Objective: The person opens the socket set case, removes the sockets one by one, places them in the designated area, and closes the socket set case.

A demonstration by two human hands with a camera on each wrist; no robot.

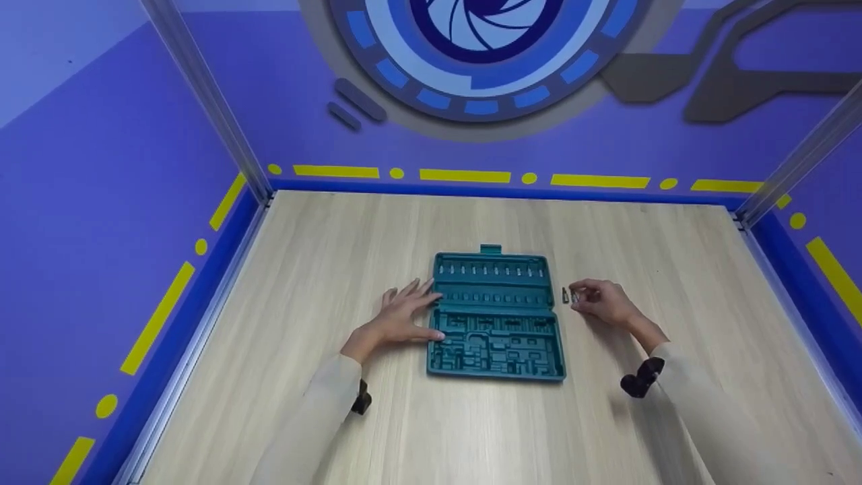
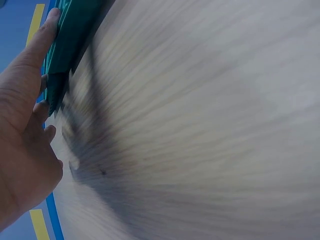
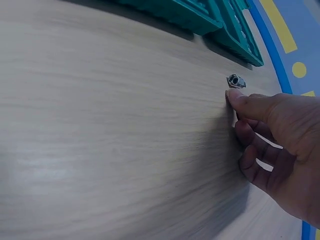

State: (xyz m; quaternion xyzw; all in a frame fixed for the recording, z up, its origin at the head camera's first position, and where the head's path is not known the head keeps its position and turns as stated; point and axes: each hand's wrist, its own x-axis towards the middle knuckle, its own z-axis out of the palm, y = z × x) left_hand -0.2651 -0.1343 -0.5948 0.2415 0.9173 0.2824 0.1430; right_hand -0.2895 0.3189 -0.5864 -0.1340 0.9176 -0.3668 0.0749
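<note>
Purple-blue walls with yellow dashes stood around a pale wood-grain table. A green moulded tool case lay open and flat near the middle, with a row of small bright metal bits in its far half. On its left side, the left hand had its fingers spread, thumb and fingertips touching the edge. Just beyond the right edge, the right hand pinched a small metal socket between thumb and forefinger; a second metal piece stood just left of it, between case and fingertips. My judgement: handling it well called for a light fingertip pinch, square on the sides, lifting straight up so the neighbour wasn't knocked over, while the left hand pressed gently enough to keep the case from sliding.
</note>
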